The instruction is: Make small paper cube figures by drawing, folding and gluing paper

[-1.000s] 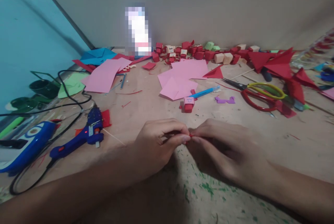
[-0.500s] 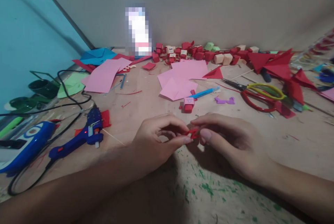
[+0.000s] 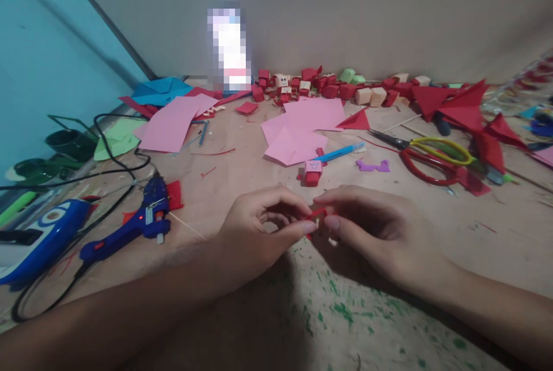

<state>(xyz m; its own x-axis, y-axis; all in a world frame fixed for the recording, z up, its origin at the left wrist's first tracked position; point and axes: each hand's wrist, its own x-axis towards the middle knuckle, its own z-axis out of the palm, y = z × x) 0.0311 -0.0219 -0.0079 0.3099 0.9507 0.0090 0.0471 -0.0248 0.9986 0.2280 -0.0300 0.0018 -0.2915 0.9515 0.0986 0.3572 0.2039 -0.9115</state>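
Observation:
Between the fingertips of both hands is a small piece of red paper (image 3: 318,213), mostly hidden by the fingers. My left hand (image 3: 263,227) pinches its left side between thumb and forefinger. From the right, my right hand (image 3: 380,233) grips the other side with its thumb and fingers. Just beyond them stands a small red paper figure (image 3: 313,174) whose pink face has drawn features. Behind that figure lies a blue pen (image 3: 341,152), and a purple paper cutout (image 3: 372,166) is to its right.
A blue glue gun (image 3: 149,215) with a black cord lies left, near a blue-and-white tape dispenser (image 3: 43,238). Scissors (image 3: 432,155) with red and yellow handles lie right. Pink sheets (image 3: 313,114) and several red paper blocks (image 3: 330,90) line the back, beside a blurred-out phone-shaped screen (image 3: 231,51).
The red paper has turned slightly between my fingertips and now shows as a thinner strip. Both hands stay in nearly the same place.

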